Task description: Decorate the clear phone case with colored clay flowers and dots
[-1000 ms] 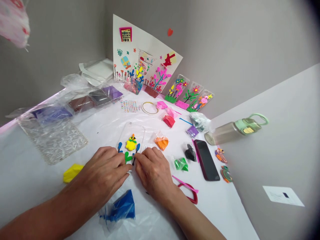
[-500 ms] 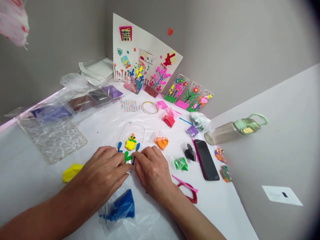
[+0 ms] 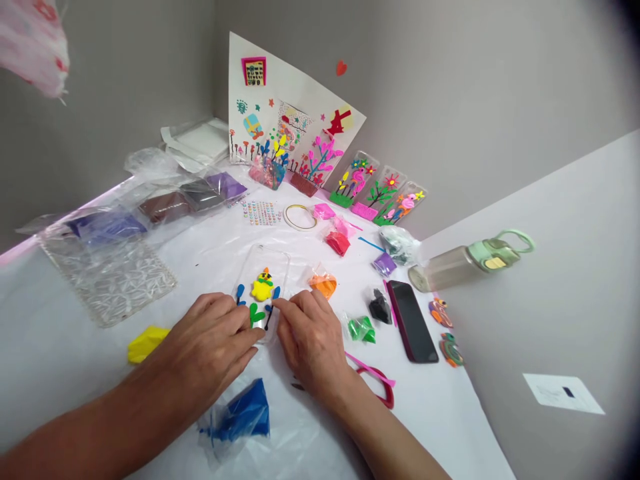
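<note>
Foreground: a blue clay bag [image 3: 243, 415] lies on the white table [image 3: 60, 347], just below the two wrists.
Left hand [image 3: 210, 340]: palm down, fingers loosely curled, holding nothing; its fingertips rest at the near edge of the clear phone case [image 3: 263, 280].
Right hand [image 3: 313, 337]: palm down, fingers bent, nothing enclosed; thumb and forefinger tips meet at the small dark stem piece on the case, whether pinched or only pressed I cannot tell.
Clear phone case: flat on the table between and just beyond both hands, carrying a yellow clay figure [image 3: 262, 288], a green leaf shape [image 3: 257, 315] and blue drops.
Left of the hands: a yellow clay lump [image 3: 145, 342]; further out, a textured clear sheet [image 3: 113, 280].
Right of the hands: a red loop tool [image 3: 380, 390], a green clay packet [image 3: 361, 328], a black clay packet [image 3: 380, 308], a dark phone [image 3: 411, 320].
Middle distance: an orange clay packet [image 3: 323, 285], a red clay packet [image 3: 338, 241], a tape ring [image 3: 300, 216], a green-capped bottle [image 3: 467, 259] lying on its side.
Far edge: decorated cases [image 3: 377, 187] and a decorated white card [image 3: 287, 113] leaning on the grey wall.
</note>
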The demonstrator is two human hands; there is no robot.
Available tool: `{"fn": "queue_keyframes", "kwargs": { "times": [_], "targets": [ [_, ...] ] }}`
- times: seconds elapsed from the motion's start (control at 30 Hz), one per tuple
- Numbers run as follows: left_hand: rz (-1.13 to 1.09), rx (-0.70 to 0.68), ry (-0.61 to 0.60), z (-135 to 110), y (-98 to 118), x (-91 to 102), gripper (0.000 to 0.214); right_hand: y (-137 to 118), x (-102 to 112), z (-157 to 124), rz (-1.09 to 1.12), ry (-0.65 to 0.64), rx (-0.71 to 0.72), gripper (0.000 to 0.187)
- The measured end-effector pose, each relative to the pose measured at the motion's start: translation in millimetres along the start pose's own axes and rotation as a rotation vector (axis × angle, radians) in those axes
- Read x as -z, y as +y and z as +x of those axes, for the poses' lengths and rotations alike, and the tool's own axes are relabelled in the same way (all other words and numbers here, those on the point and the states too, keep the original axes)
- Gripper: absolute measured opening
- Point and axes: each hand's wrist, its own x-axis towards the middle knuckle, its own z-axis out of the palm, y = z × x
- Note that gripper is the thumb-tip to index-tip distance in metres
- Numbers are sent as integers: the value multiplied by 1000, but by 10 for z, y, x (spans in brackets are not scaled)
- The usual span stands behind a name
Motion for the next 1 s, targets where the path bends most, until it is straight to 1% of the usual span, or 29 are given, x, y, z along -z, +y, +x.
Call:
{"fn": "queue_keyframes", "kwargs": {
  "times": [0.07,0.23,0.37,0.47,0.57,0.6,0.67,0.8,0.83,0.9,0.93,1.0],
  "targets": [
    [-2,0,-11,3,-2,2,30,-4,3,2,12,-7,9,23],
    [10,-46,-53,45,-4,70,31,-24,-11,0,1,-98,25,19],
    [10,-14,-21,28,-1,40,32,-30,-25,-7,-4,-104,19,18],
    [1,-6,-24,11,-11,31,32,-27,-14,0,25,-83,22,20],
    [-54,-19,-66,10,-37,79,26,-20,41,16,133,-4,-22,21],
    [-80,-12,-69,12,-47,104,25,-18,70,21,182,25,-48,21],
    [-141,13,-32,20,-61,162,23,-15,145,30,295,77,-126,17],
    [-222,68,92,40,-73,315,20,-23,369,61,526,155,-341,4],
    [-228,82,116,40,-76,360,20,-37,440,76,576,152,-376,5],
    [-231,128,155,27,-92,451,20,-108,591,113,659,95,-409,13],
    [-236,158,162,15,-106,494,20,-173,666,130,695,41,-409,16],
    [-249,237,163,-12,-150,576,23,-377,797,143,759,-113,-357,16]
  ]
}}
